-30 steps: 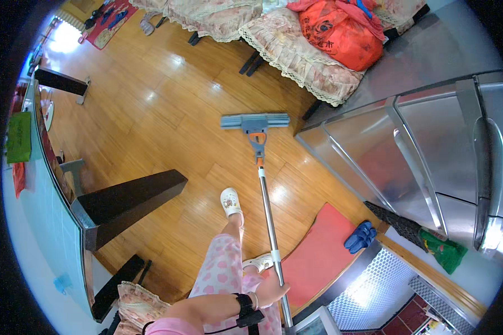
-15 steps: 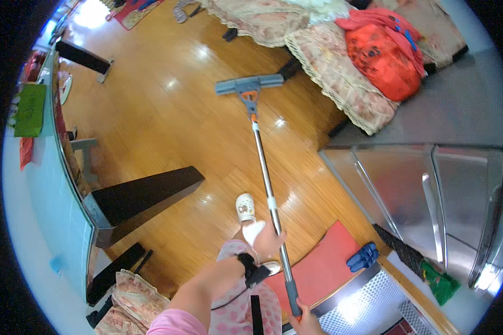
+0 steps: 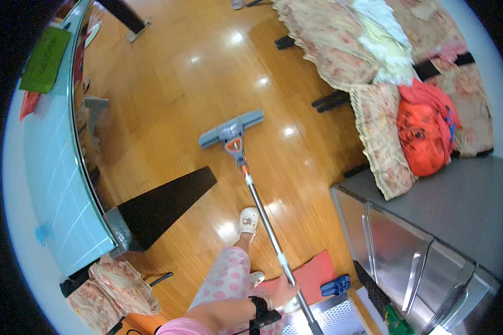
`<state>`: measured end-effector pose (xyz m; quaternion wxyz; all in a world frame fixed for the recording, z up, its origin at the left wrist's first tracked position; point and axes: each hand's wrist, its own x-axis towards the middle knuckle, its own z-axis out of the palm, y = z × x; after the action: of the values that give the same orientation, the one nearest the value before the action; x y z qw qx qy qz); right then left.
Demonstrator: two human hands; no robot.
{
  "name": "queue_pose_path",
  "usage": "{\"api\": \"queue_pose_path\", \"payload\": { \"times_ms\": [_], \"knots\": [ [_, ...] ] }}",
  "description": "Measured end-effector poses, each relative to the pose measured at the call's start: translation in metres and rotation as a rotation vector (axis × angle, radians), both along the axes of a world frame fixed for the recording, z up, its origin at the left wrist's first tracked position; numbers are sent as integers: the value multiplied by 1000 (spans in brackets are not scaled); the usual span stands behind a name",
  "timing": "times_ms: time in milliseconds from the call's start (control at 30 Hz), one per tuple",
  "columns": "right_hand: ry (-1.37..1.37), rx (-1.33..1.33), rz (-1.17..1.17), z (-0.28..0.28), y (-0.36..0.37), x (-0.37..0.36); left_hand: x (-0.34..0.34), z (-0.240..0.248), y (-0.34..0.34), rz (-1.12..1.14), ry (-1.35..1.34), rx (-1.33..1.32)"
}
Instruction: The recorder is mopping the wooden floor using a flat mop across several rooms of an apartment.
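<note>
A sponge mop (image 3: 268,223) slants across the floor, its metal pole running up from the lower edge to a wide grey head with an orange joint. The head lies flat on the wooden floor, turned slightly askew. My left hand (image 3: 284,292) is closed around the lower part of the pole, and a black band with a small device sits on that wrist. Something white shows beside the hand, too blurred to name. The grey grip of the mop runs out at the lower edge. My right hand is out of the picture.
A dark table leg (image 3: 165,206) juts out left of the mop under a glass-topped table (image 3: 50,184). Chairs with floral covers (image 3: 383,139) and a metal cabinet (image 3: 394,245) line the right. Blue slippers (image 3: 335,285) lie by a red mat (image 3: 318,271); my white clogs (image 3: 248,220) stand near the pole.
The mop head has come nearer and to the left, and has turned askew. My left hand appears lower in the picture. My right hand, earlier on the grip, has left the view.
</note>
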<state>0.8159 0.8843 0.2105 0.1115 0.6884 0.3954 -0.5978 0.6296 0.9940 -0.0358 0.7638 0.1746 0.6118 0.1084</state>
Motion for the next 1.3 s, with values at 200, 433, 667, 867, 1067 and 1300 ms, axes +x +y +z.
{"api": "queue_pose_path", "payload": {
  "times_ms": [200, 433, 667, 867, 1067, 1300],
  "knots": [
    [10, 137, 325, -117, 211, -42, -59, -20, 210, 313, 277, 280],
    [321, 593, 284, -223, 446, -206, -155, -17, 303, 809, 314, 446],
    [204, 321, 412, -196, 381, -162, -156, -46, 246, 620, 271, 209],
    [41, 100, 429, -17, 336, -20, -22, -34, 218, 535, -241, -28],
    [-267, 119, 803, 75, 446, 23, 53, 57, 285, 780, -498, -172],
    [-121, 457, 1237, -10, 627, -33, -15, -17, 426, 1064, -561, -65]
  ]
}}
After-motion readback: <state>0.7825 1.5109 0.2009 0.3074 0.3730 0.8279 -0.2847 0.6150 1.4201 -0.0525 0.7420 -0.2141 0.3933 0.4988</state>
